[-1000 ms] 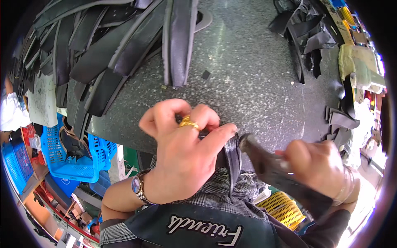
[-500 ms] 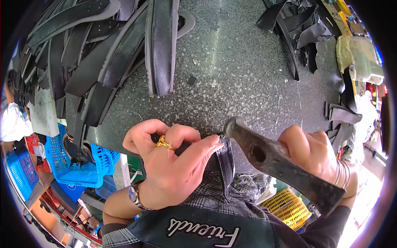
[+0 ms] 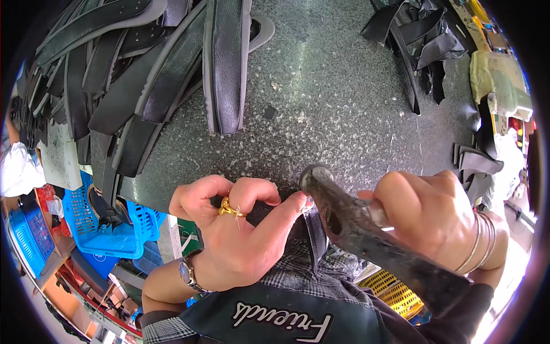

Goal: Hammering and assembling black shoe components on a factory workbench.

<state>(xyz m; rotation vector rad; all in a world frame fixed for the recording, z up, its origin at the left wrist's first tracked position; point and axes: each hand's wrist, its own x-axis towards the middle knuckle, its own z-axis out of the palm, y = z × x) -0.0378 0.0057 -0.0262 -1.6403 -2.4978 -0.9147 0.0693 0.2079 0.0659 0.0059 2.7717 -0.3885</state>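
Note:
My left hand, wearing a gold ring and a wristwatch, is closed at the near edge of the dark work table. Its thumb and fingertips pinch the upper end of a narrow black leather-like strip, which hangs down over my lap. My right hand grips the handle of a dark metal hammer, most of that handle being hidden in the fist. The hammer's rounded face is right beside my left fingertips. Whether it touches the strip I cannot tell.
Many black straps with grey edges are piled at the far left. Black scraps lie at the far right, and folded pieces at the right edge. A blue basket stands at lower left, a yellow one at lower right.
The hammer's face has shifted slightly left, closer to my left fingertips, and my right hand has moved with it. My left hand still pinches the strip in nearly the same place.

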